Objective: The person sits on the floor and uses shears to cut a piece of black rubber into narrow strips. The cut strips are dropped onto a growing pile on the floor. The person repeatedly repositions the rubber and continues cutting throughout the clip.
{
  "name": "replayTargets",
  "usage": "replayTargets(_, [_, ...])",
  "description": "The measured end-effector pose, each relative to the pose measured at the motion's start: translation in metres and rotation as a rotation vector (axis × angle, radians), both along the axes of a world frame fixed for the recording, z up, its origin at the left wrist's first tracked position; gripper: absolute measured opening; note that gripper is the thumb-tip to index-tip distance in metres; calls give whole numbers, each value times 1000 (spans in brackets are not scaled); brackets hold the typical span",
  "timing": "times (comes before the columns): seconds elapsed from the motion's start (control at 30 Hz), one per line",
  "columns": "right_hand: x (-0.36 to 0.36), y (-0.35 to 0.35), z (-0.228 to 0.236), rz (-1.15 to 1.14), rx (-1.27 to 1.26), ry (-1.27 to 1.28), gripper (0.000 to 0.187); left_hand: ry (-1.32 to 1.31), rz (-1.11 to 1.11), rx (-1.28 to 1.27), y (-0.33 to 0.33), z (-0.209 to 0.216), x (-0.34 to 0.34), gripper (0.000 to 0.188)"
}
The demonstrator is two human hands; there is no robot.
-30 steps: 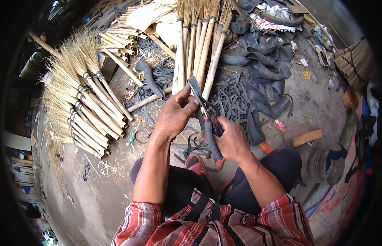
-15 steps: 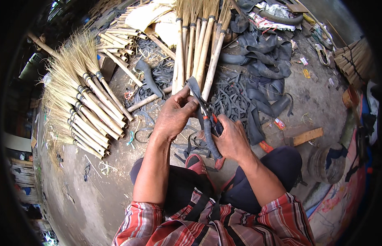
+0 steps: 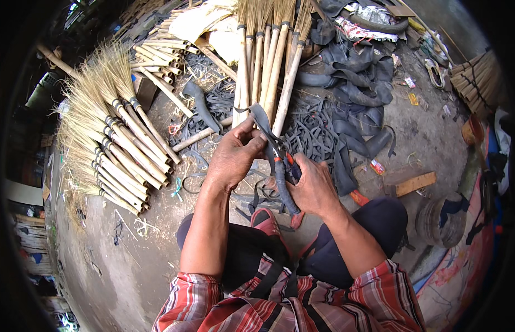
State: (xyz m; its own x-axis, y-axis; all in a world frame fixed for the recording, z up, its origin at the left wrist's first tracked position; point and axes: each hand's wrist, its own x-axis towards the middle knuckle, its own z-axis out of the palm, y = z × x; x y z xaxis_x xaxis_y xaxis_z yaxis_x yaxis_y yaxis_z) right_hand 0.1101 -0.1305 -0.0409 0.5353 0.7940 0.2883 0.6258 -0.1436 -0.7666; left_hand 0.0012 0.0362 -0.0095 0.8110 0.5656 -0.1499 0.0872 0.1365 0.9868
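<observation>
My left hand [image 3: 233, 150] pinches a strip of dark rubber [image 3: 261, 117] between thumb and fingers, in front of me above my knees. In my right hand [image 3: 317, 189] is a pair of scissors [image 3: 283, 187], its long handle wrapped in dark rubber with some orange-red showing. The blades meet the rubber close to my left fingertips; how far they are parted is hard to make out. A thin sliver of rubber curls leftward from the strip's upper end. Just beyond my hands, several brooms [image 3: 273, 69] with pale handles lie bristles away from me.
More brooms [image 3: 127, 149] lie in a row at the left. Cut rubber strips [image 3: 313, 130] and larger rubber pieces [image 3: 360, 83] cover the ground beyond my right hand. Bare sticks [image 3: 160, 55] are stacked far left. A wooden block [image 3: 415, 184] and a round container [image 3: 443, 221] are at the right.
The thin sliver at the strip's upper end now stands out to the left, and the strip has shifted slightly. Both hands stay almost in place.
</observation>
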Motion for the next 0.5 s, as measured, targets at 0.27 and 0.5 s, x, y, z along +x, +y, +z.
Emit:
replayTargets(0.27, [2, -9, 10, 46, -277, 205, 66, -10, 107, -29, 5, 4, 3, 46])
replayTargets(0.5, [-1, 1, -3, -7, 55, -85, 67, -5, 5, -11, 3, -2, 0, 43])
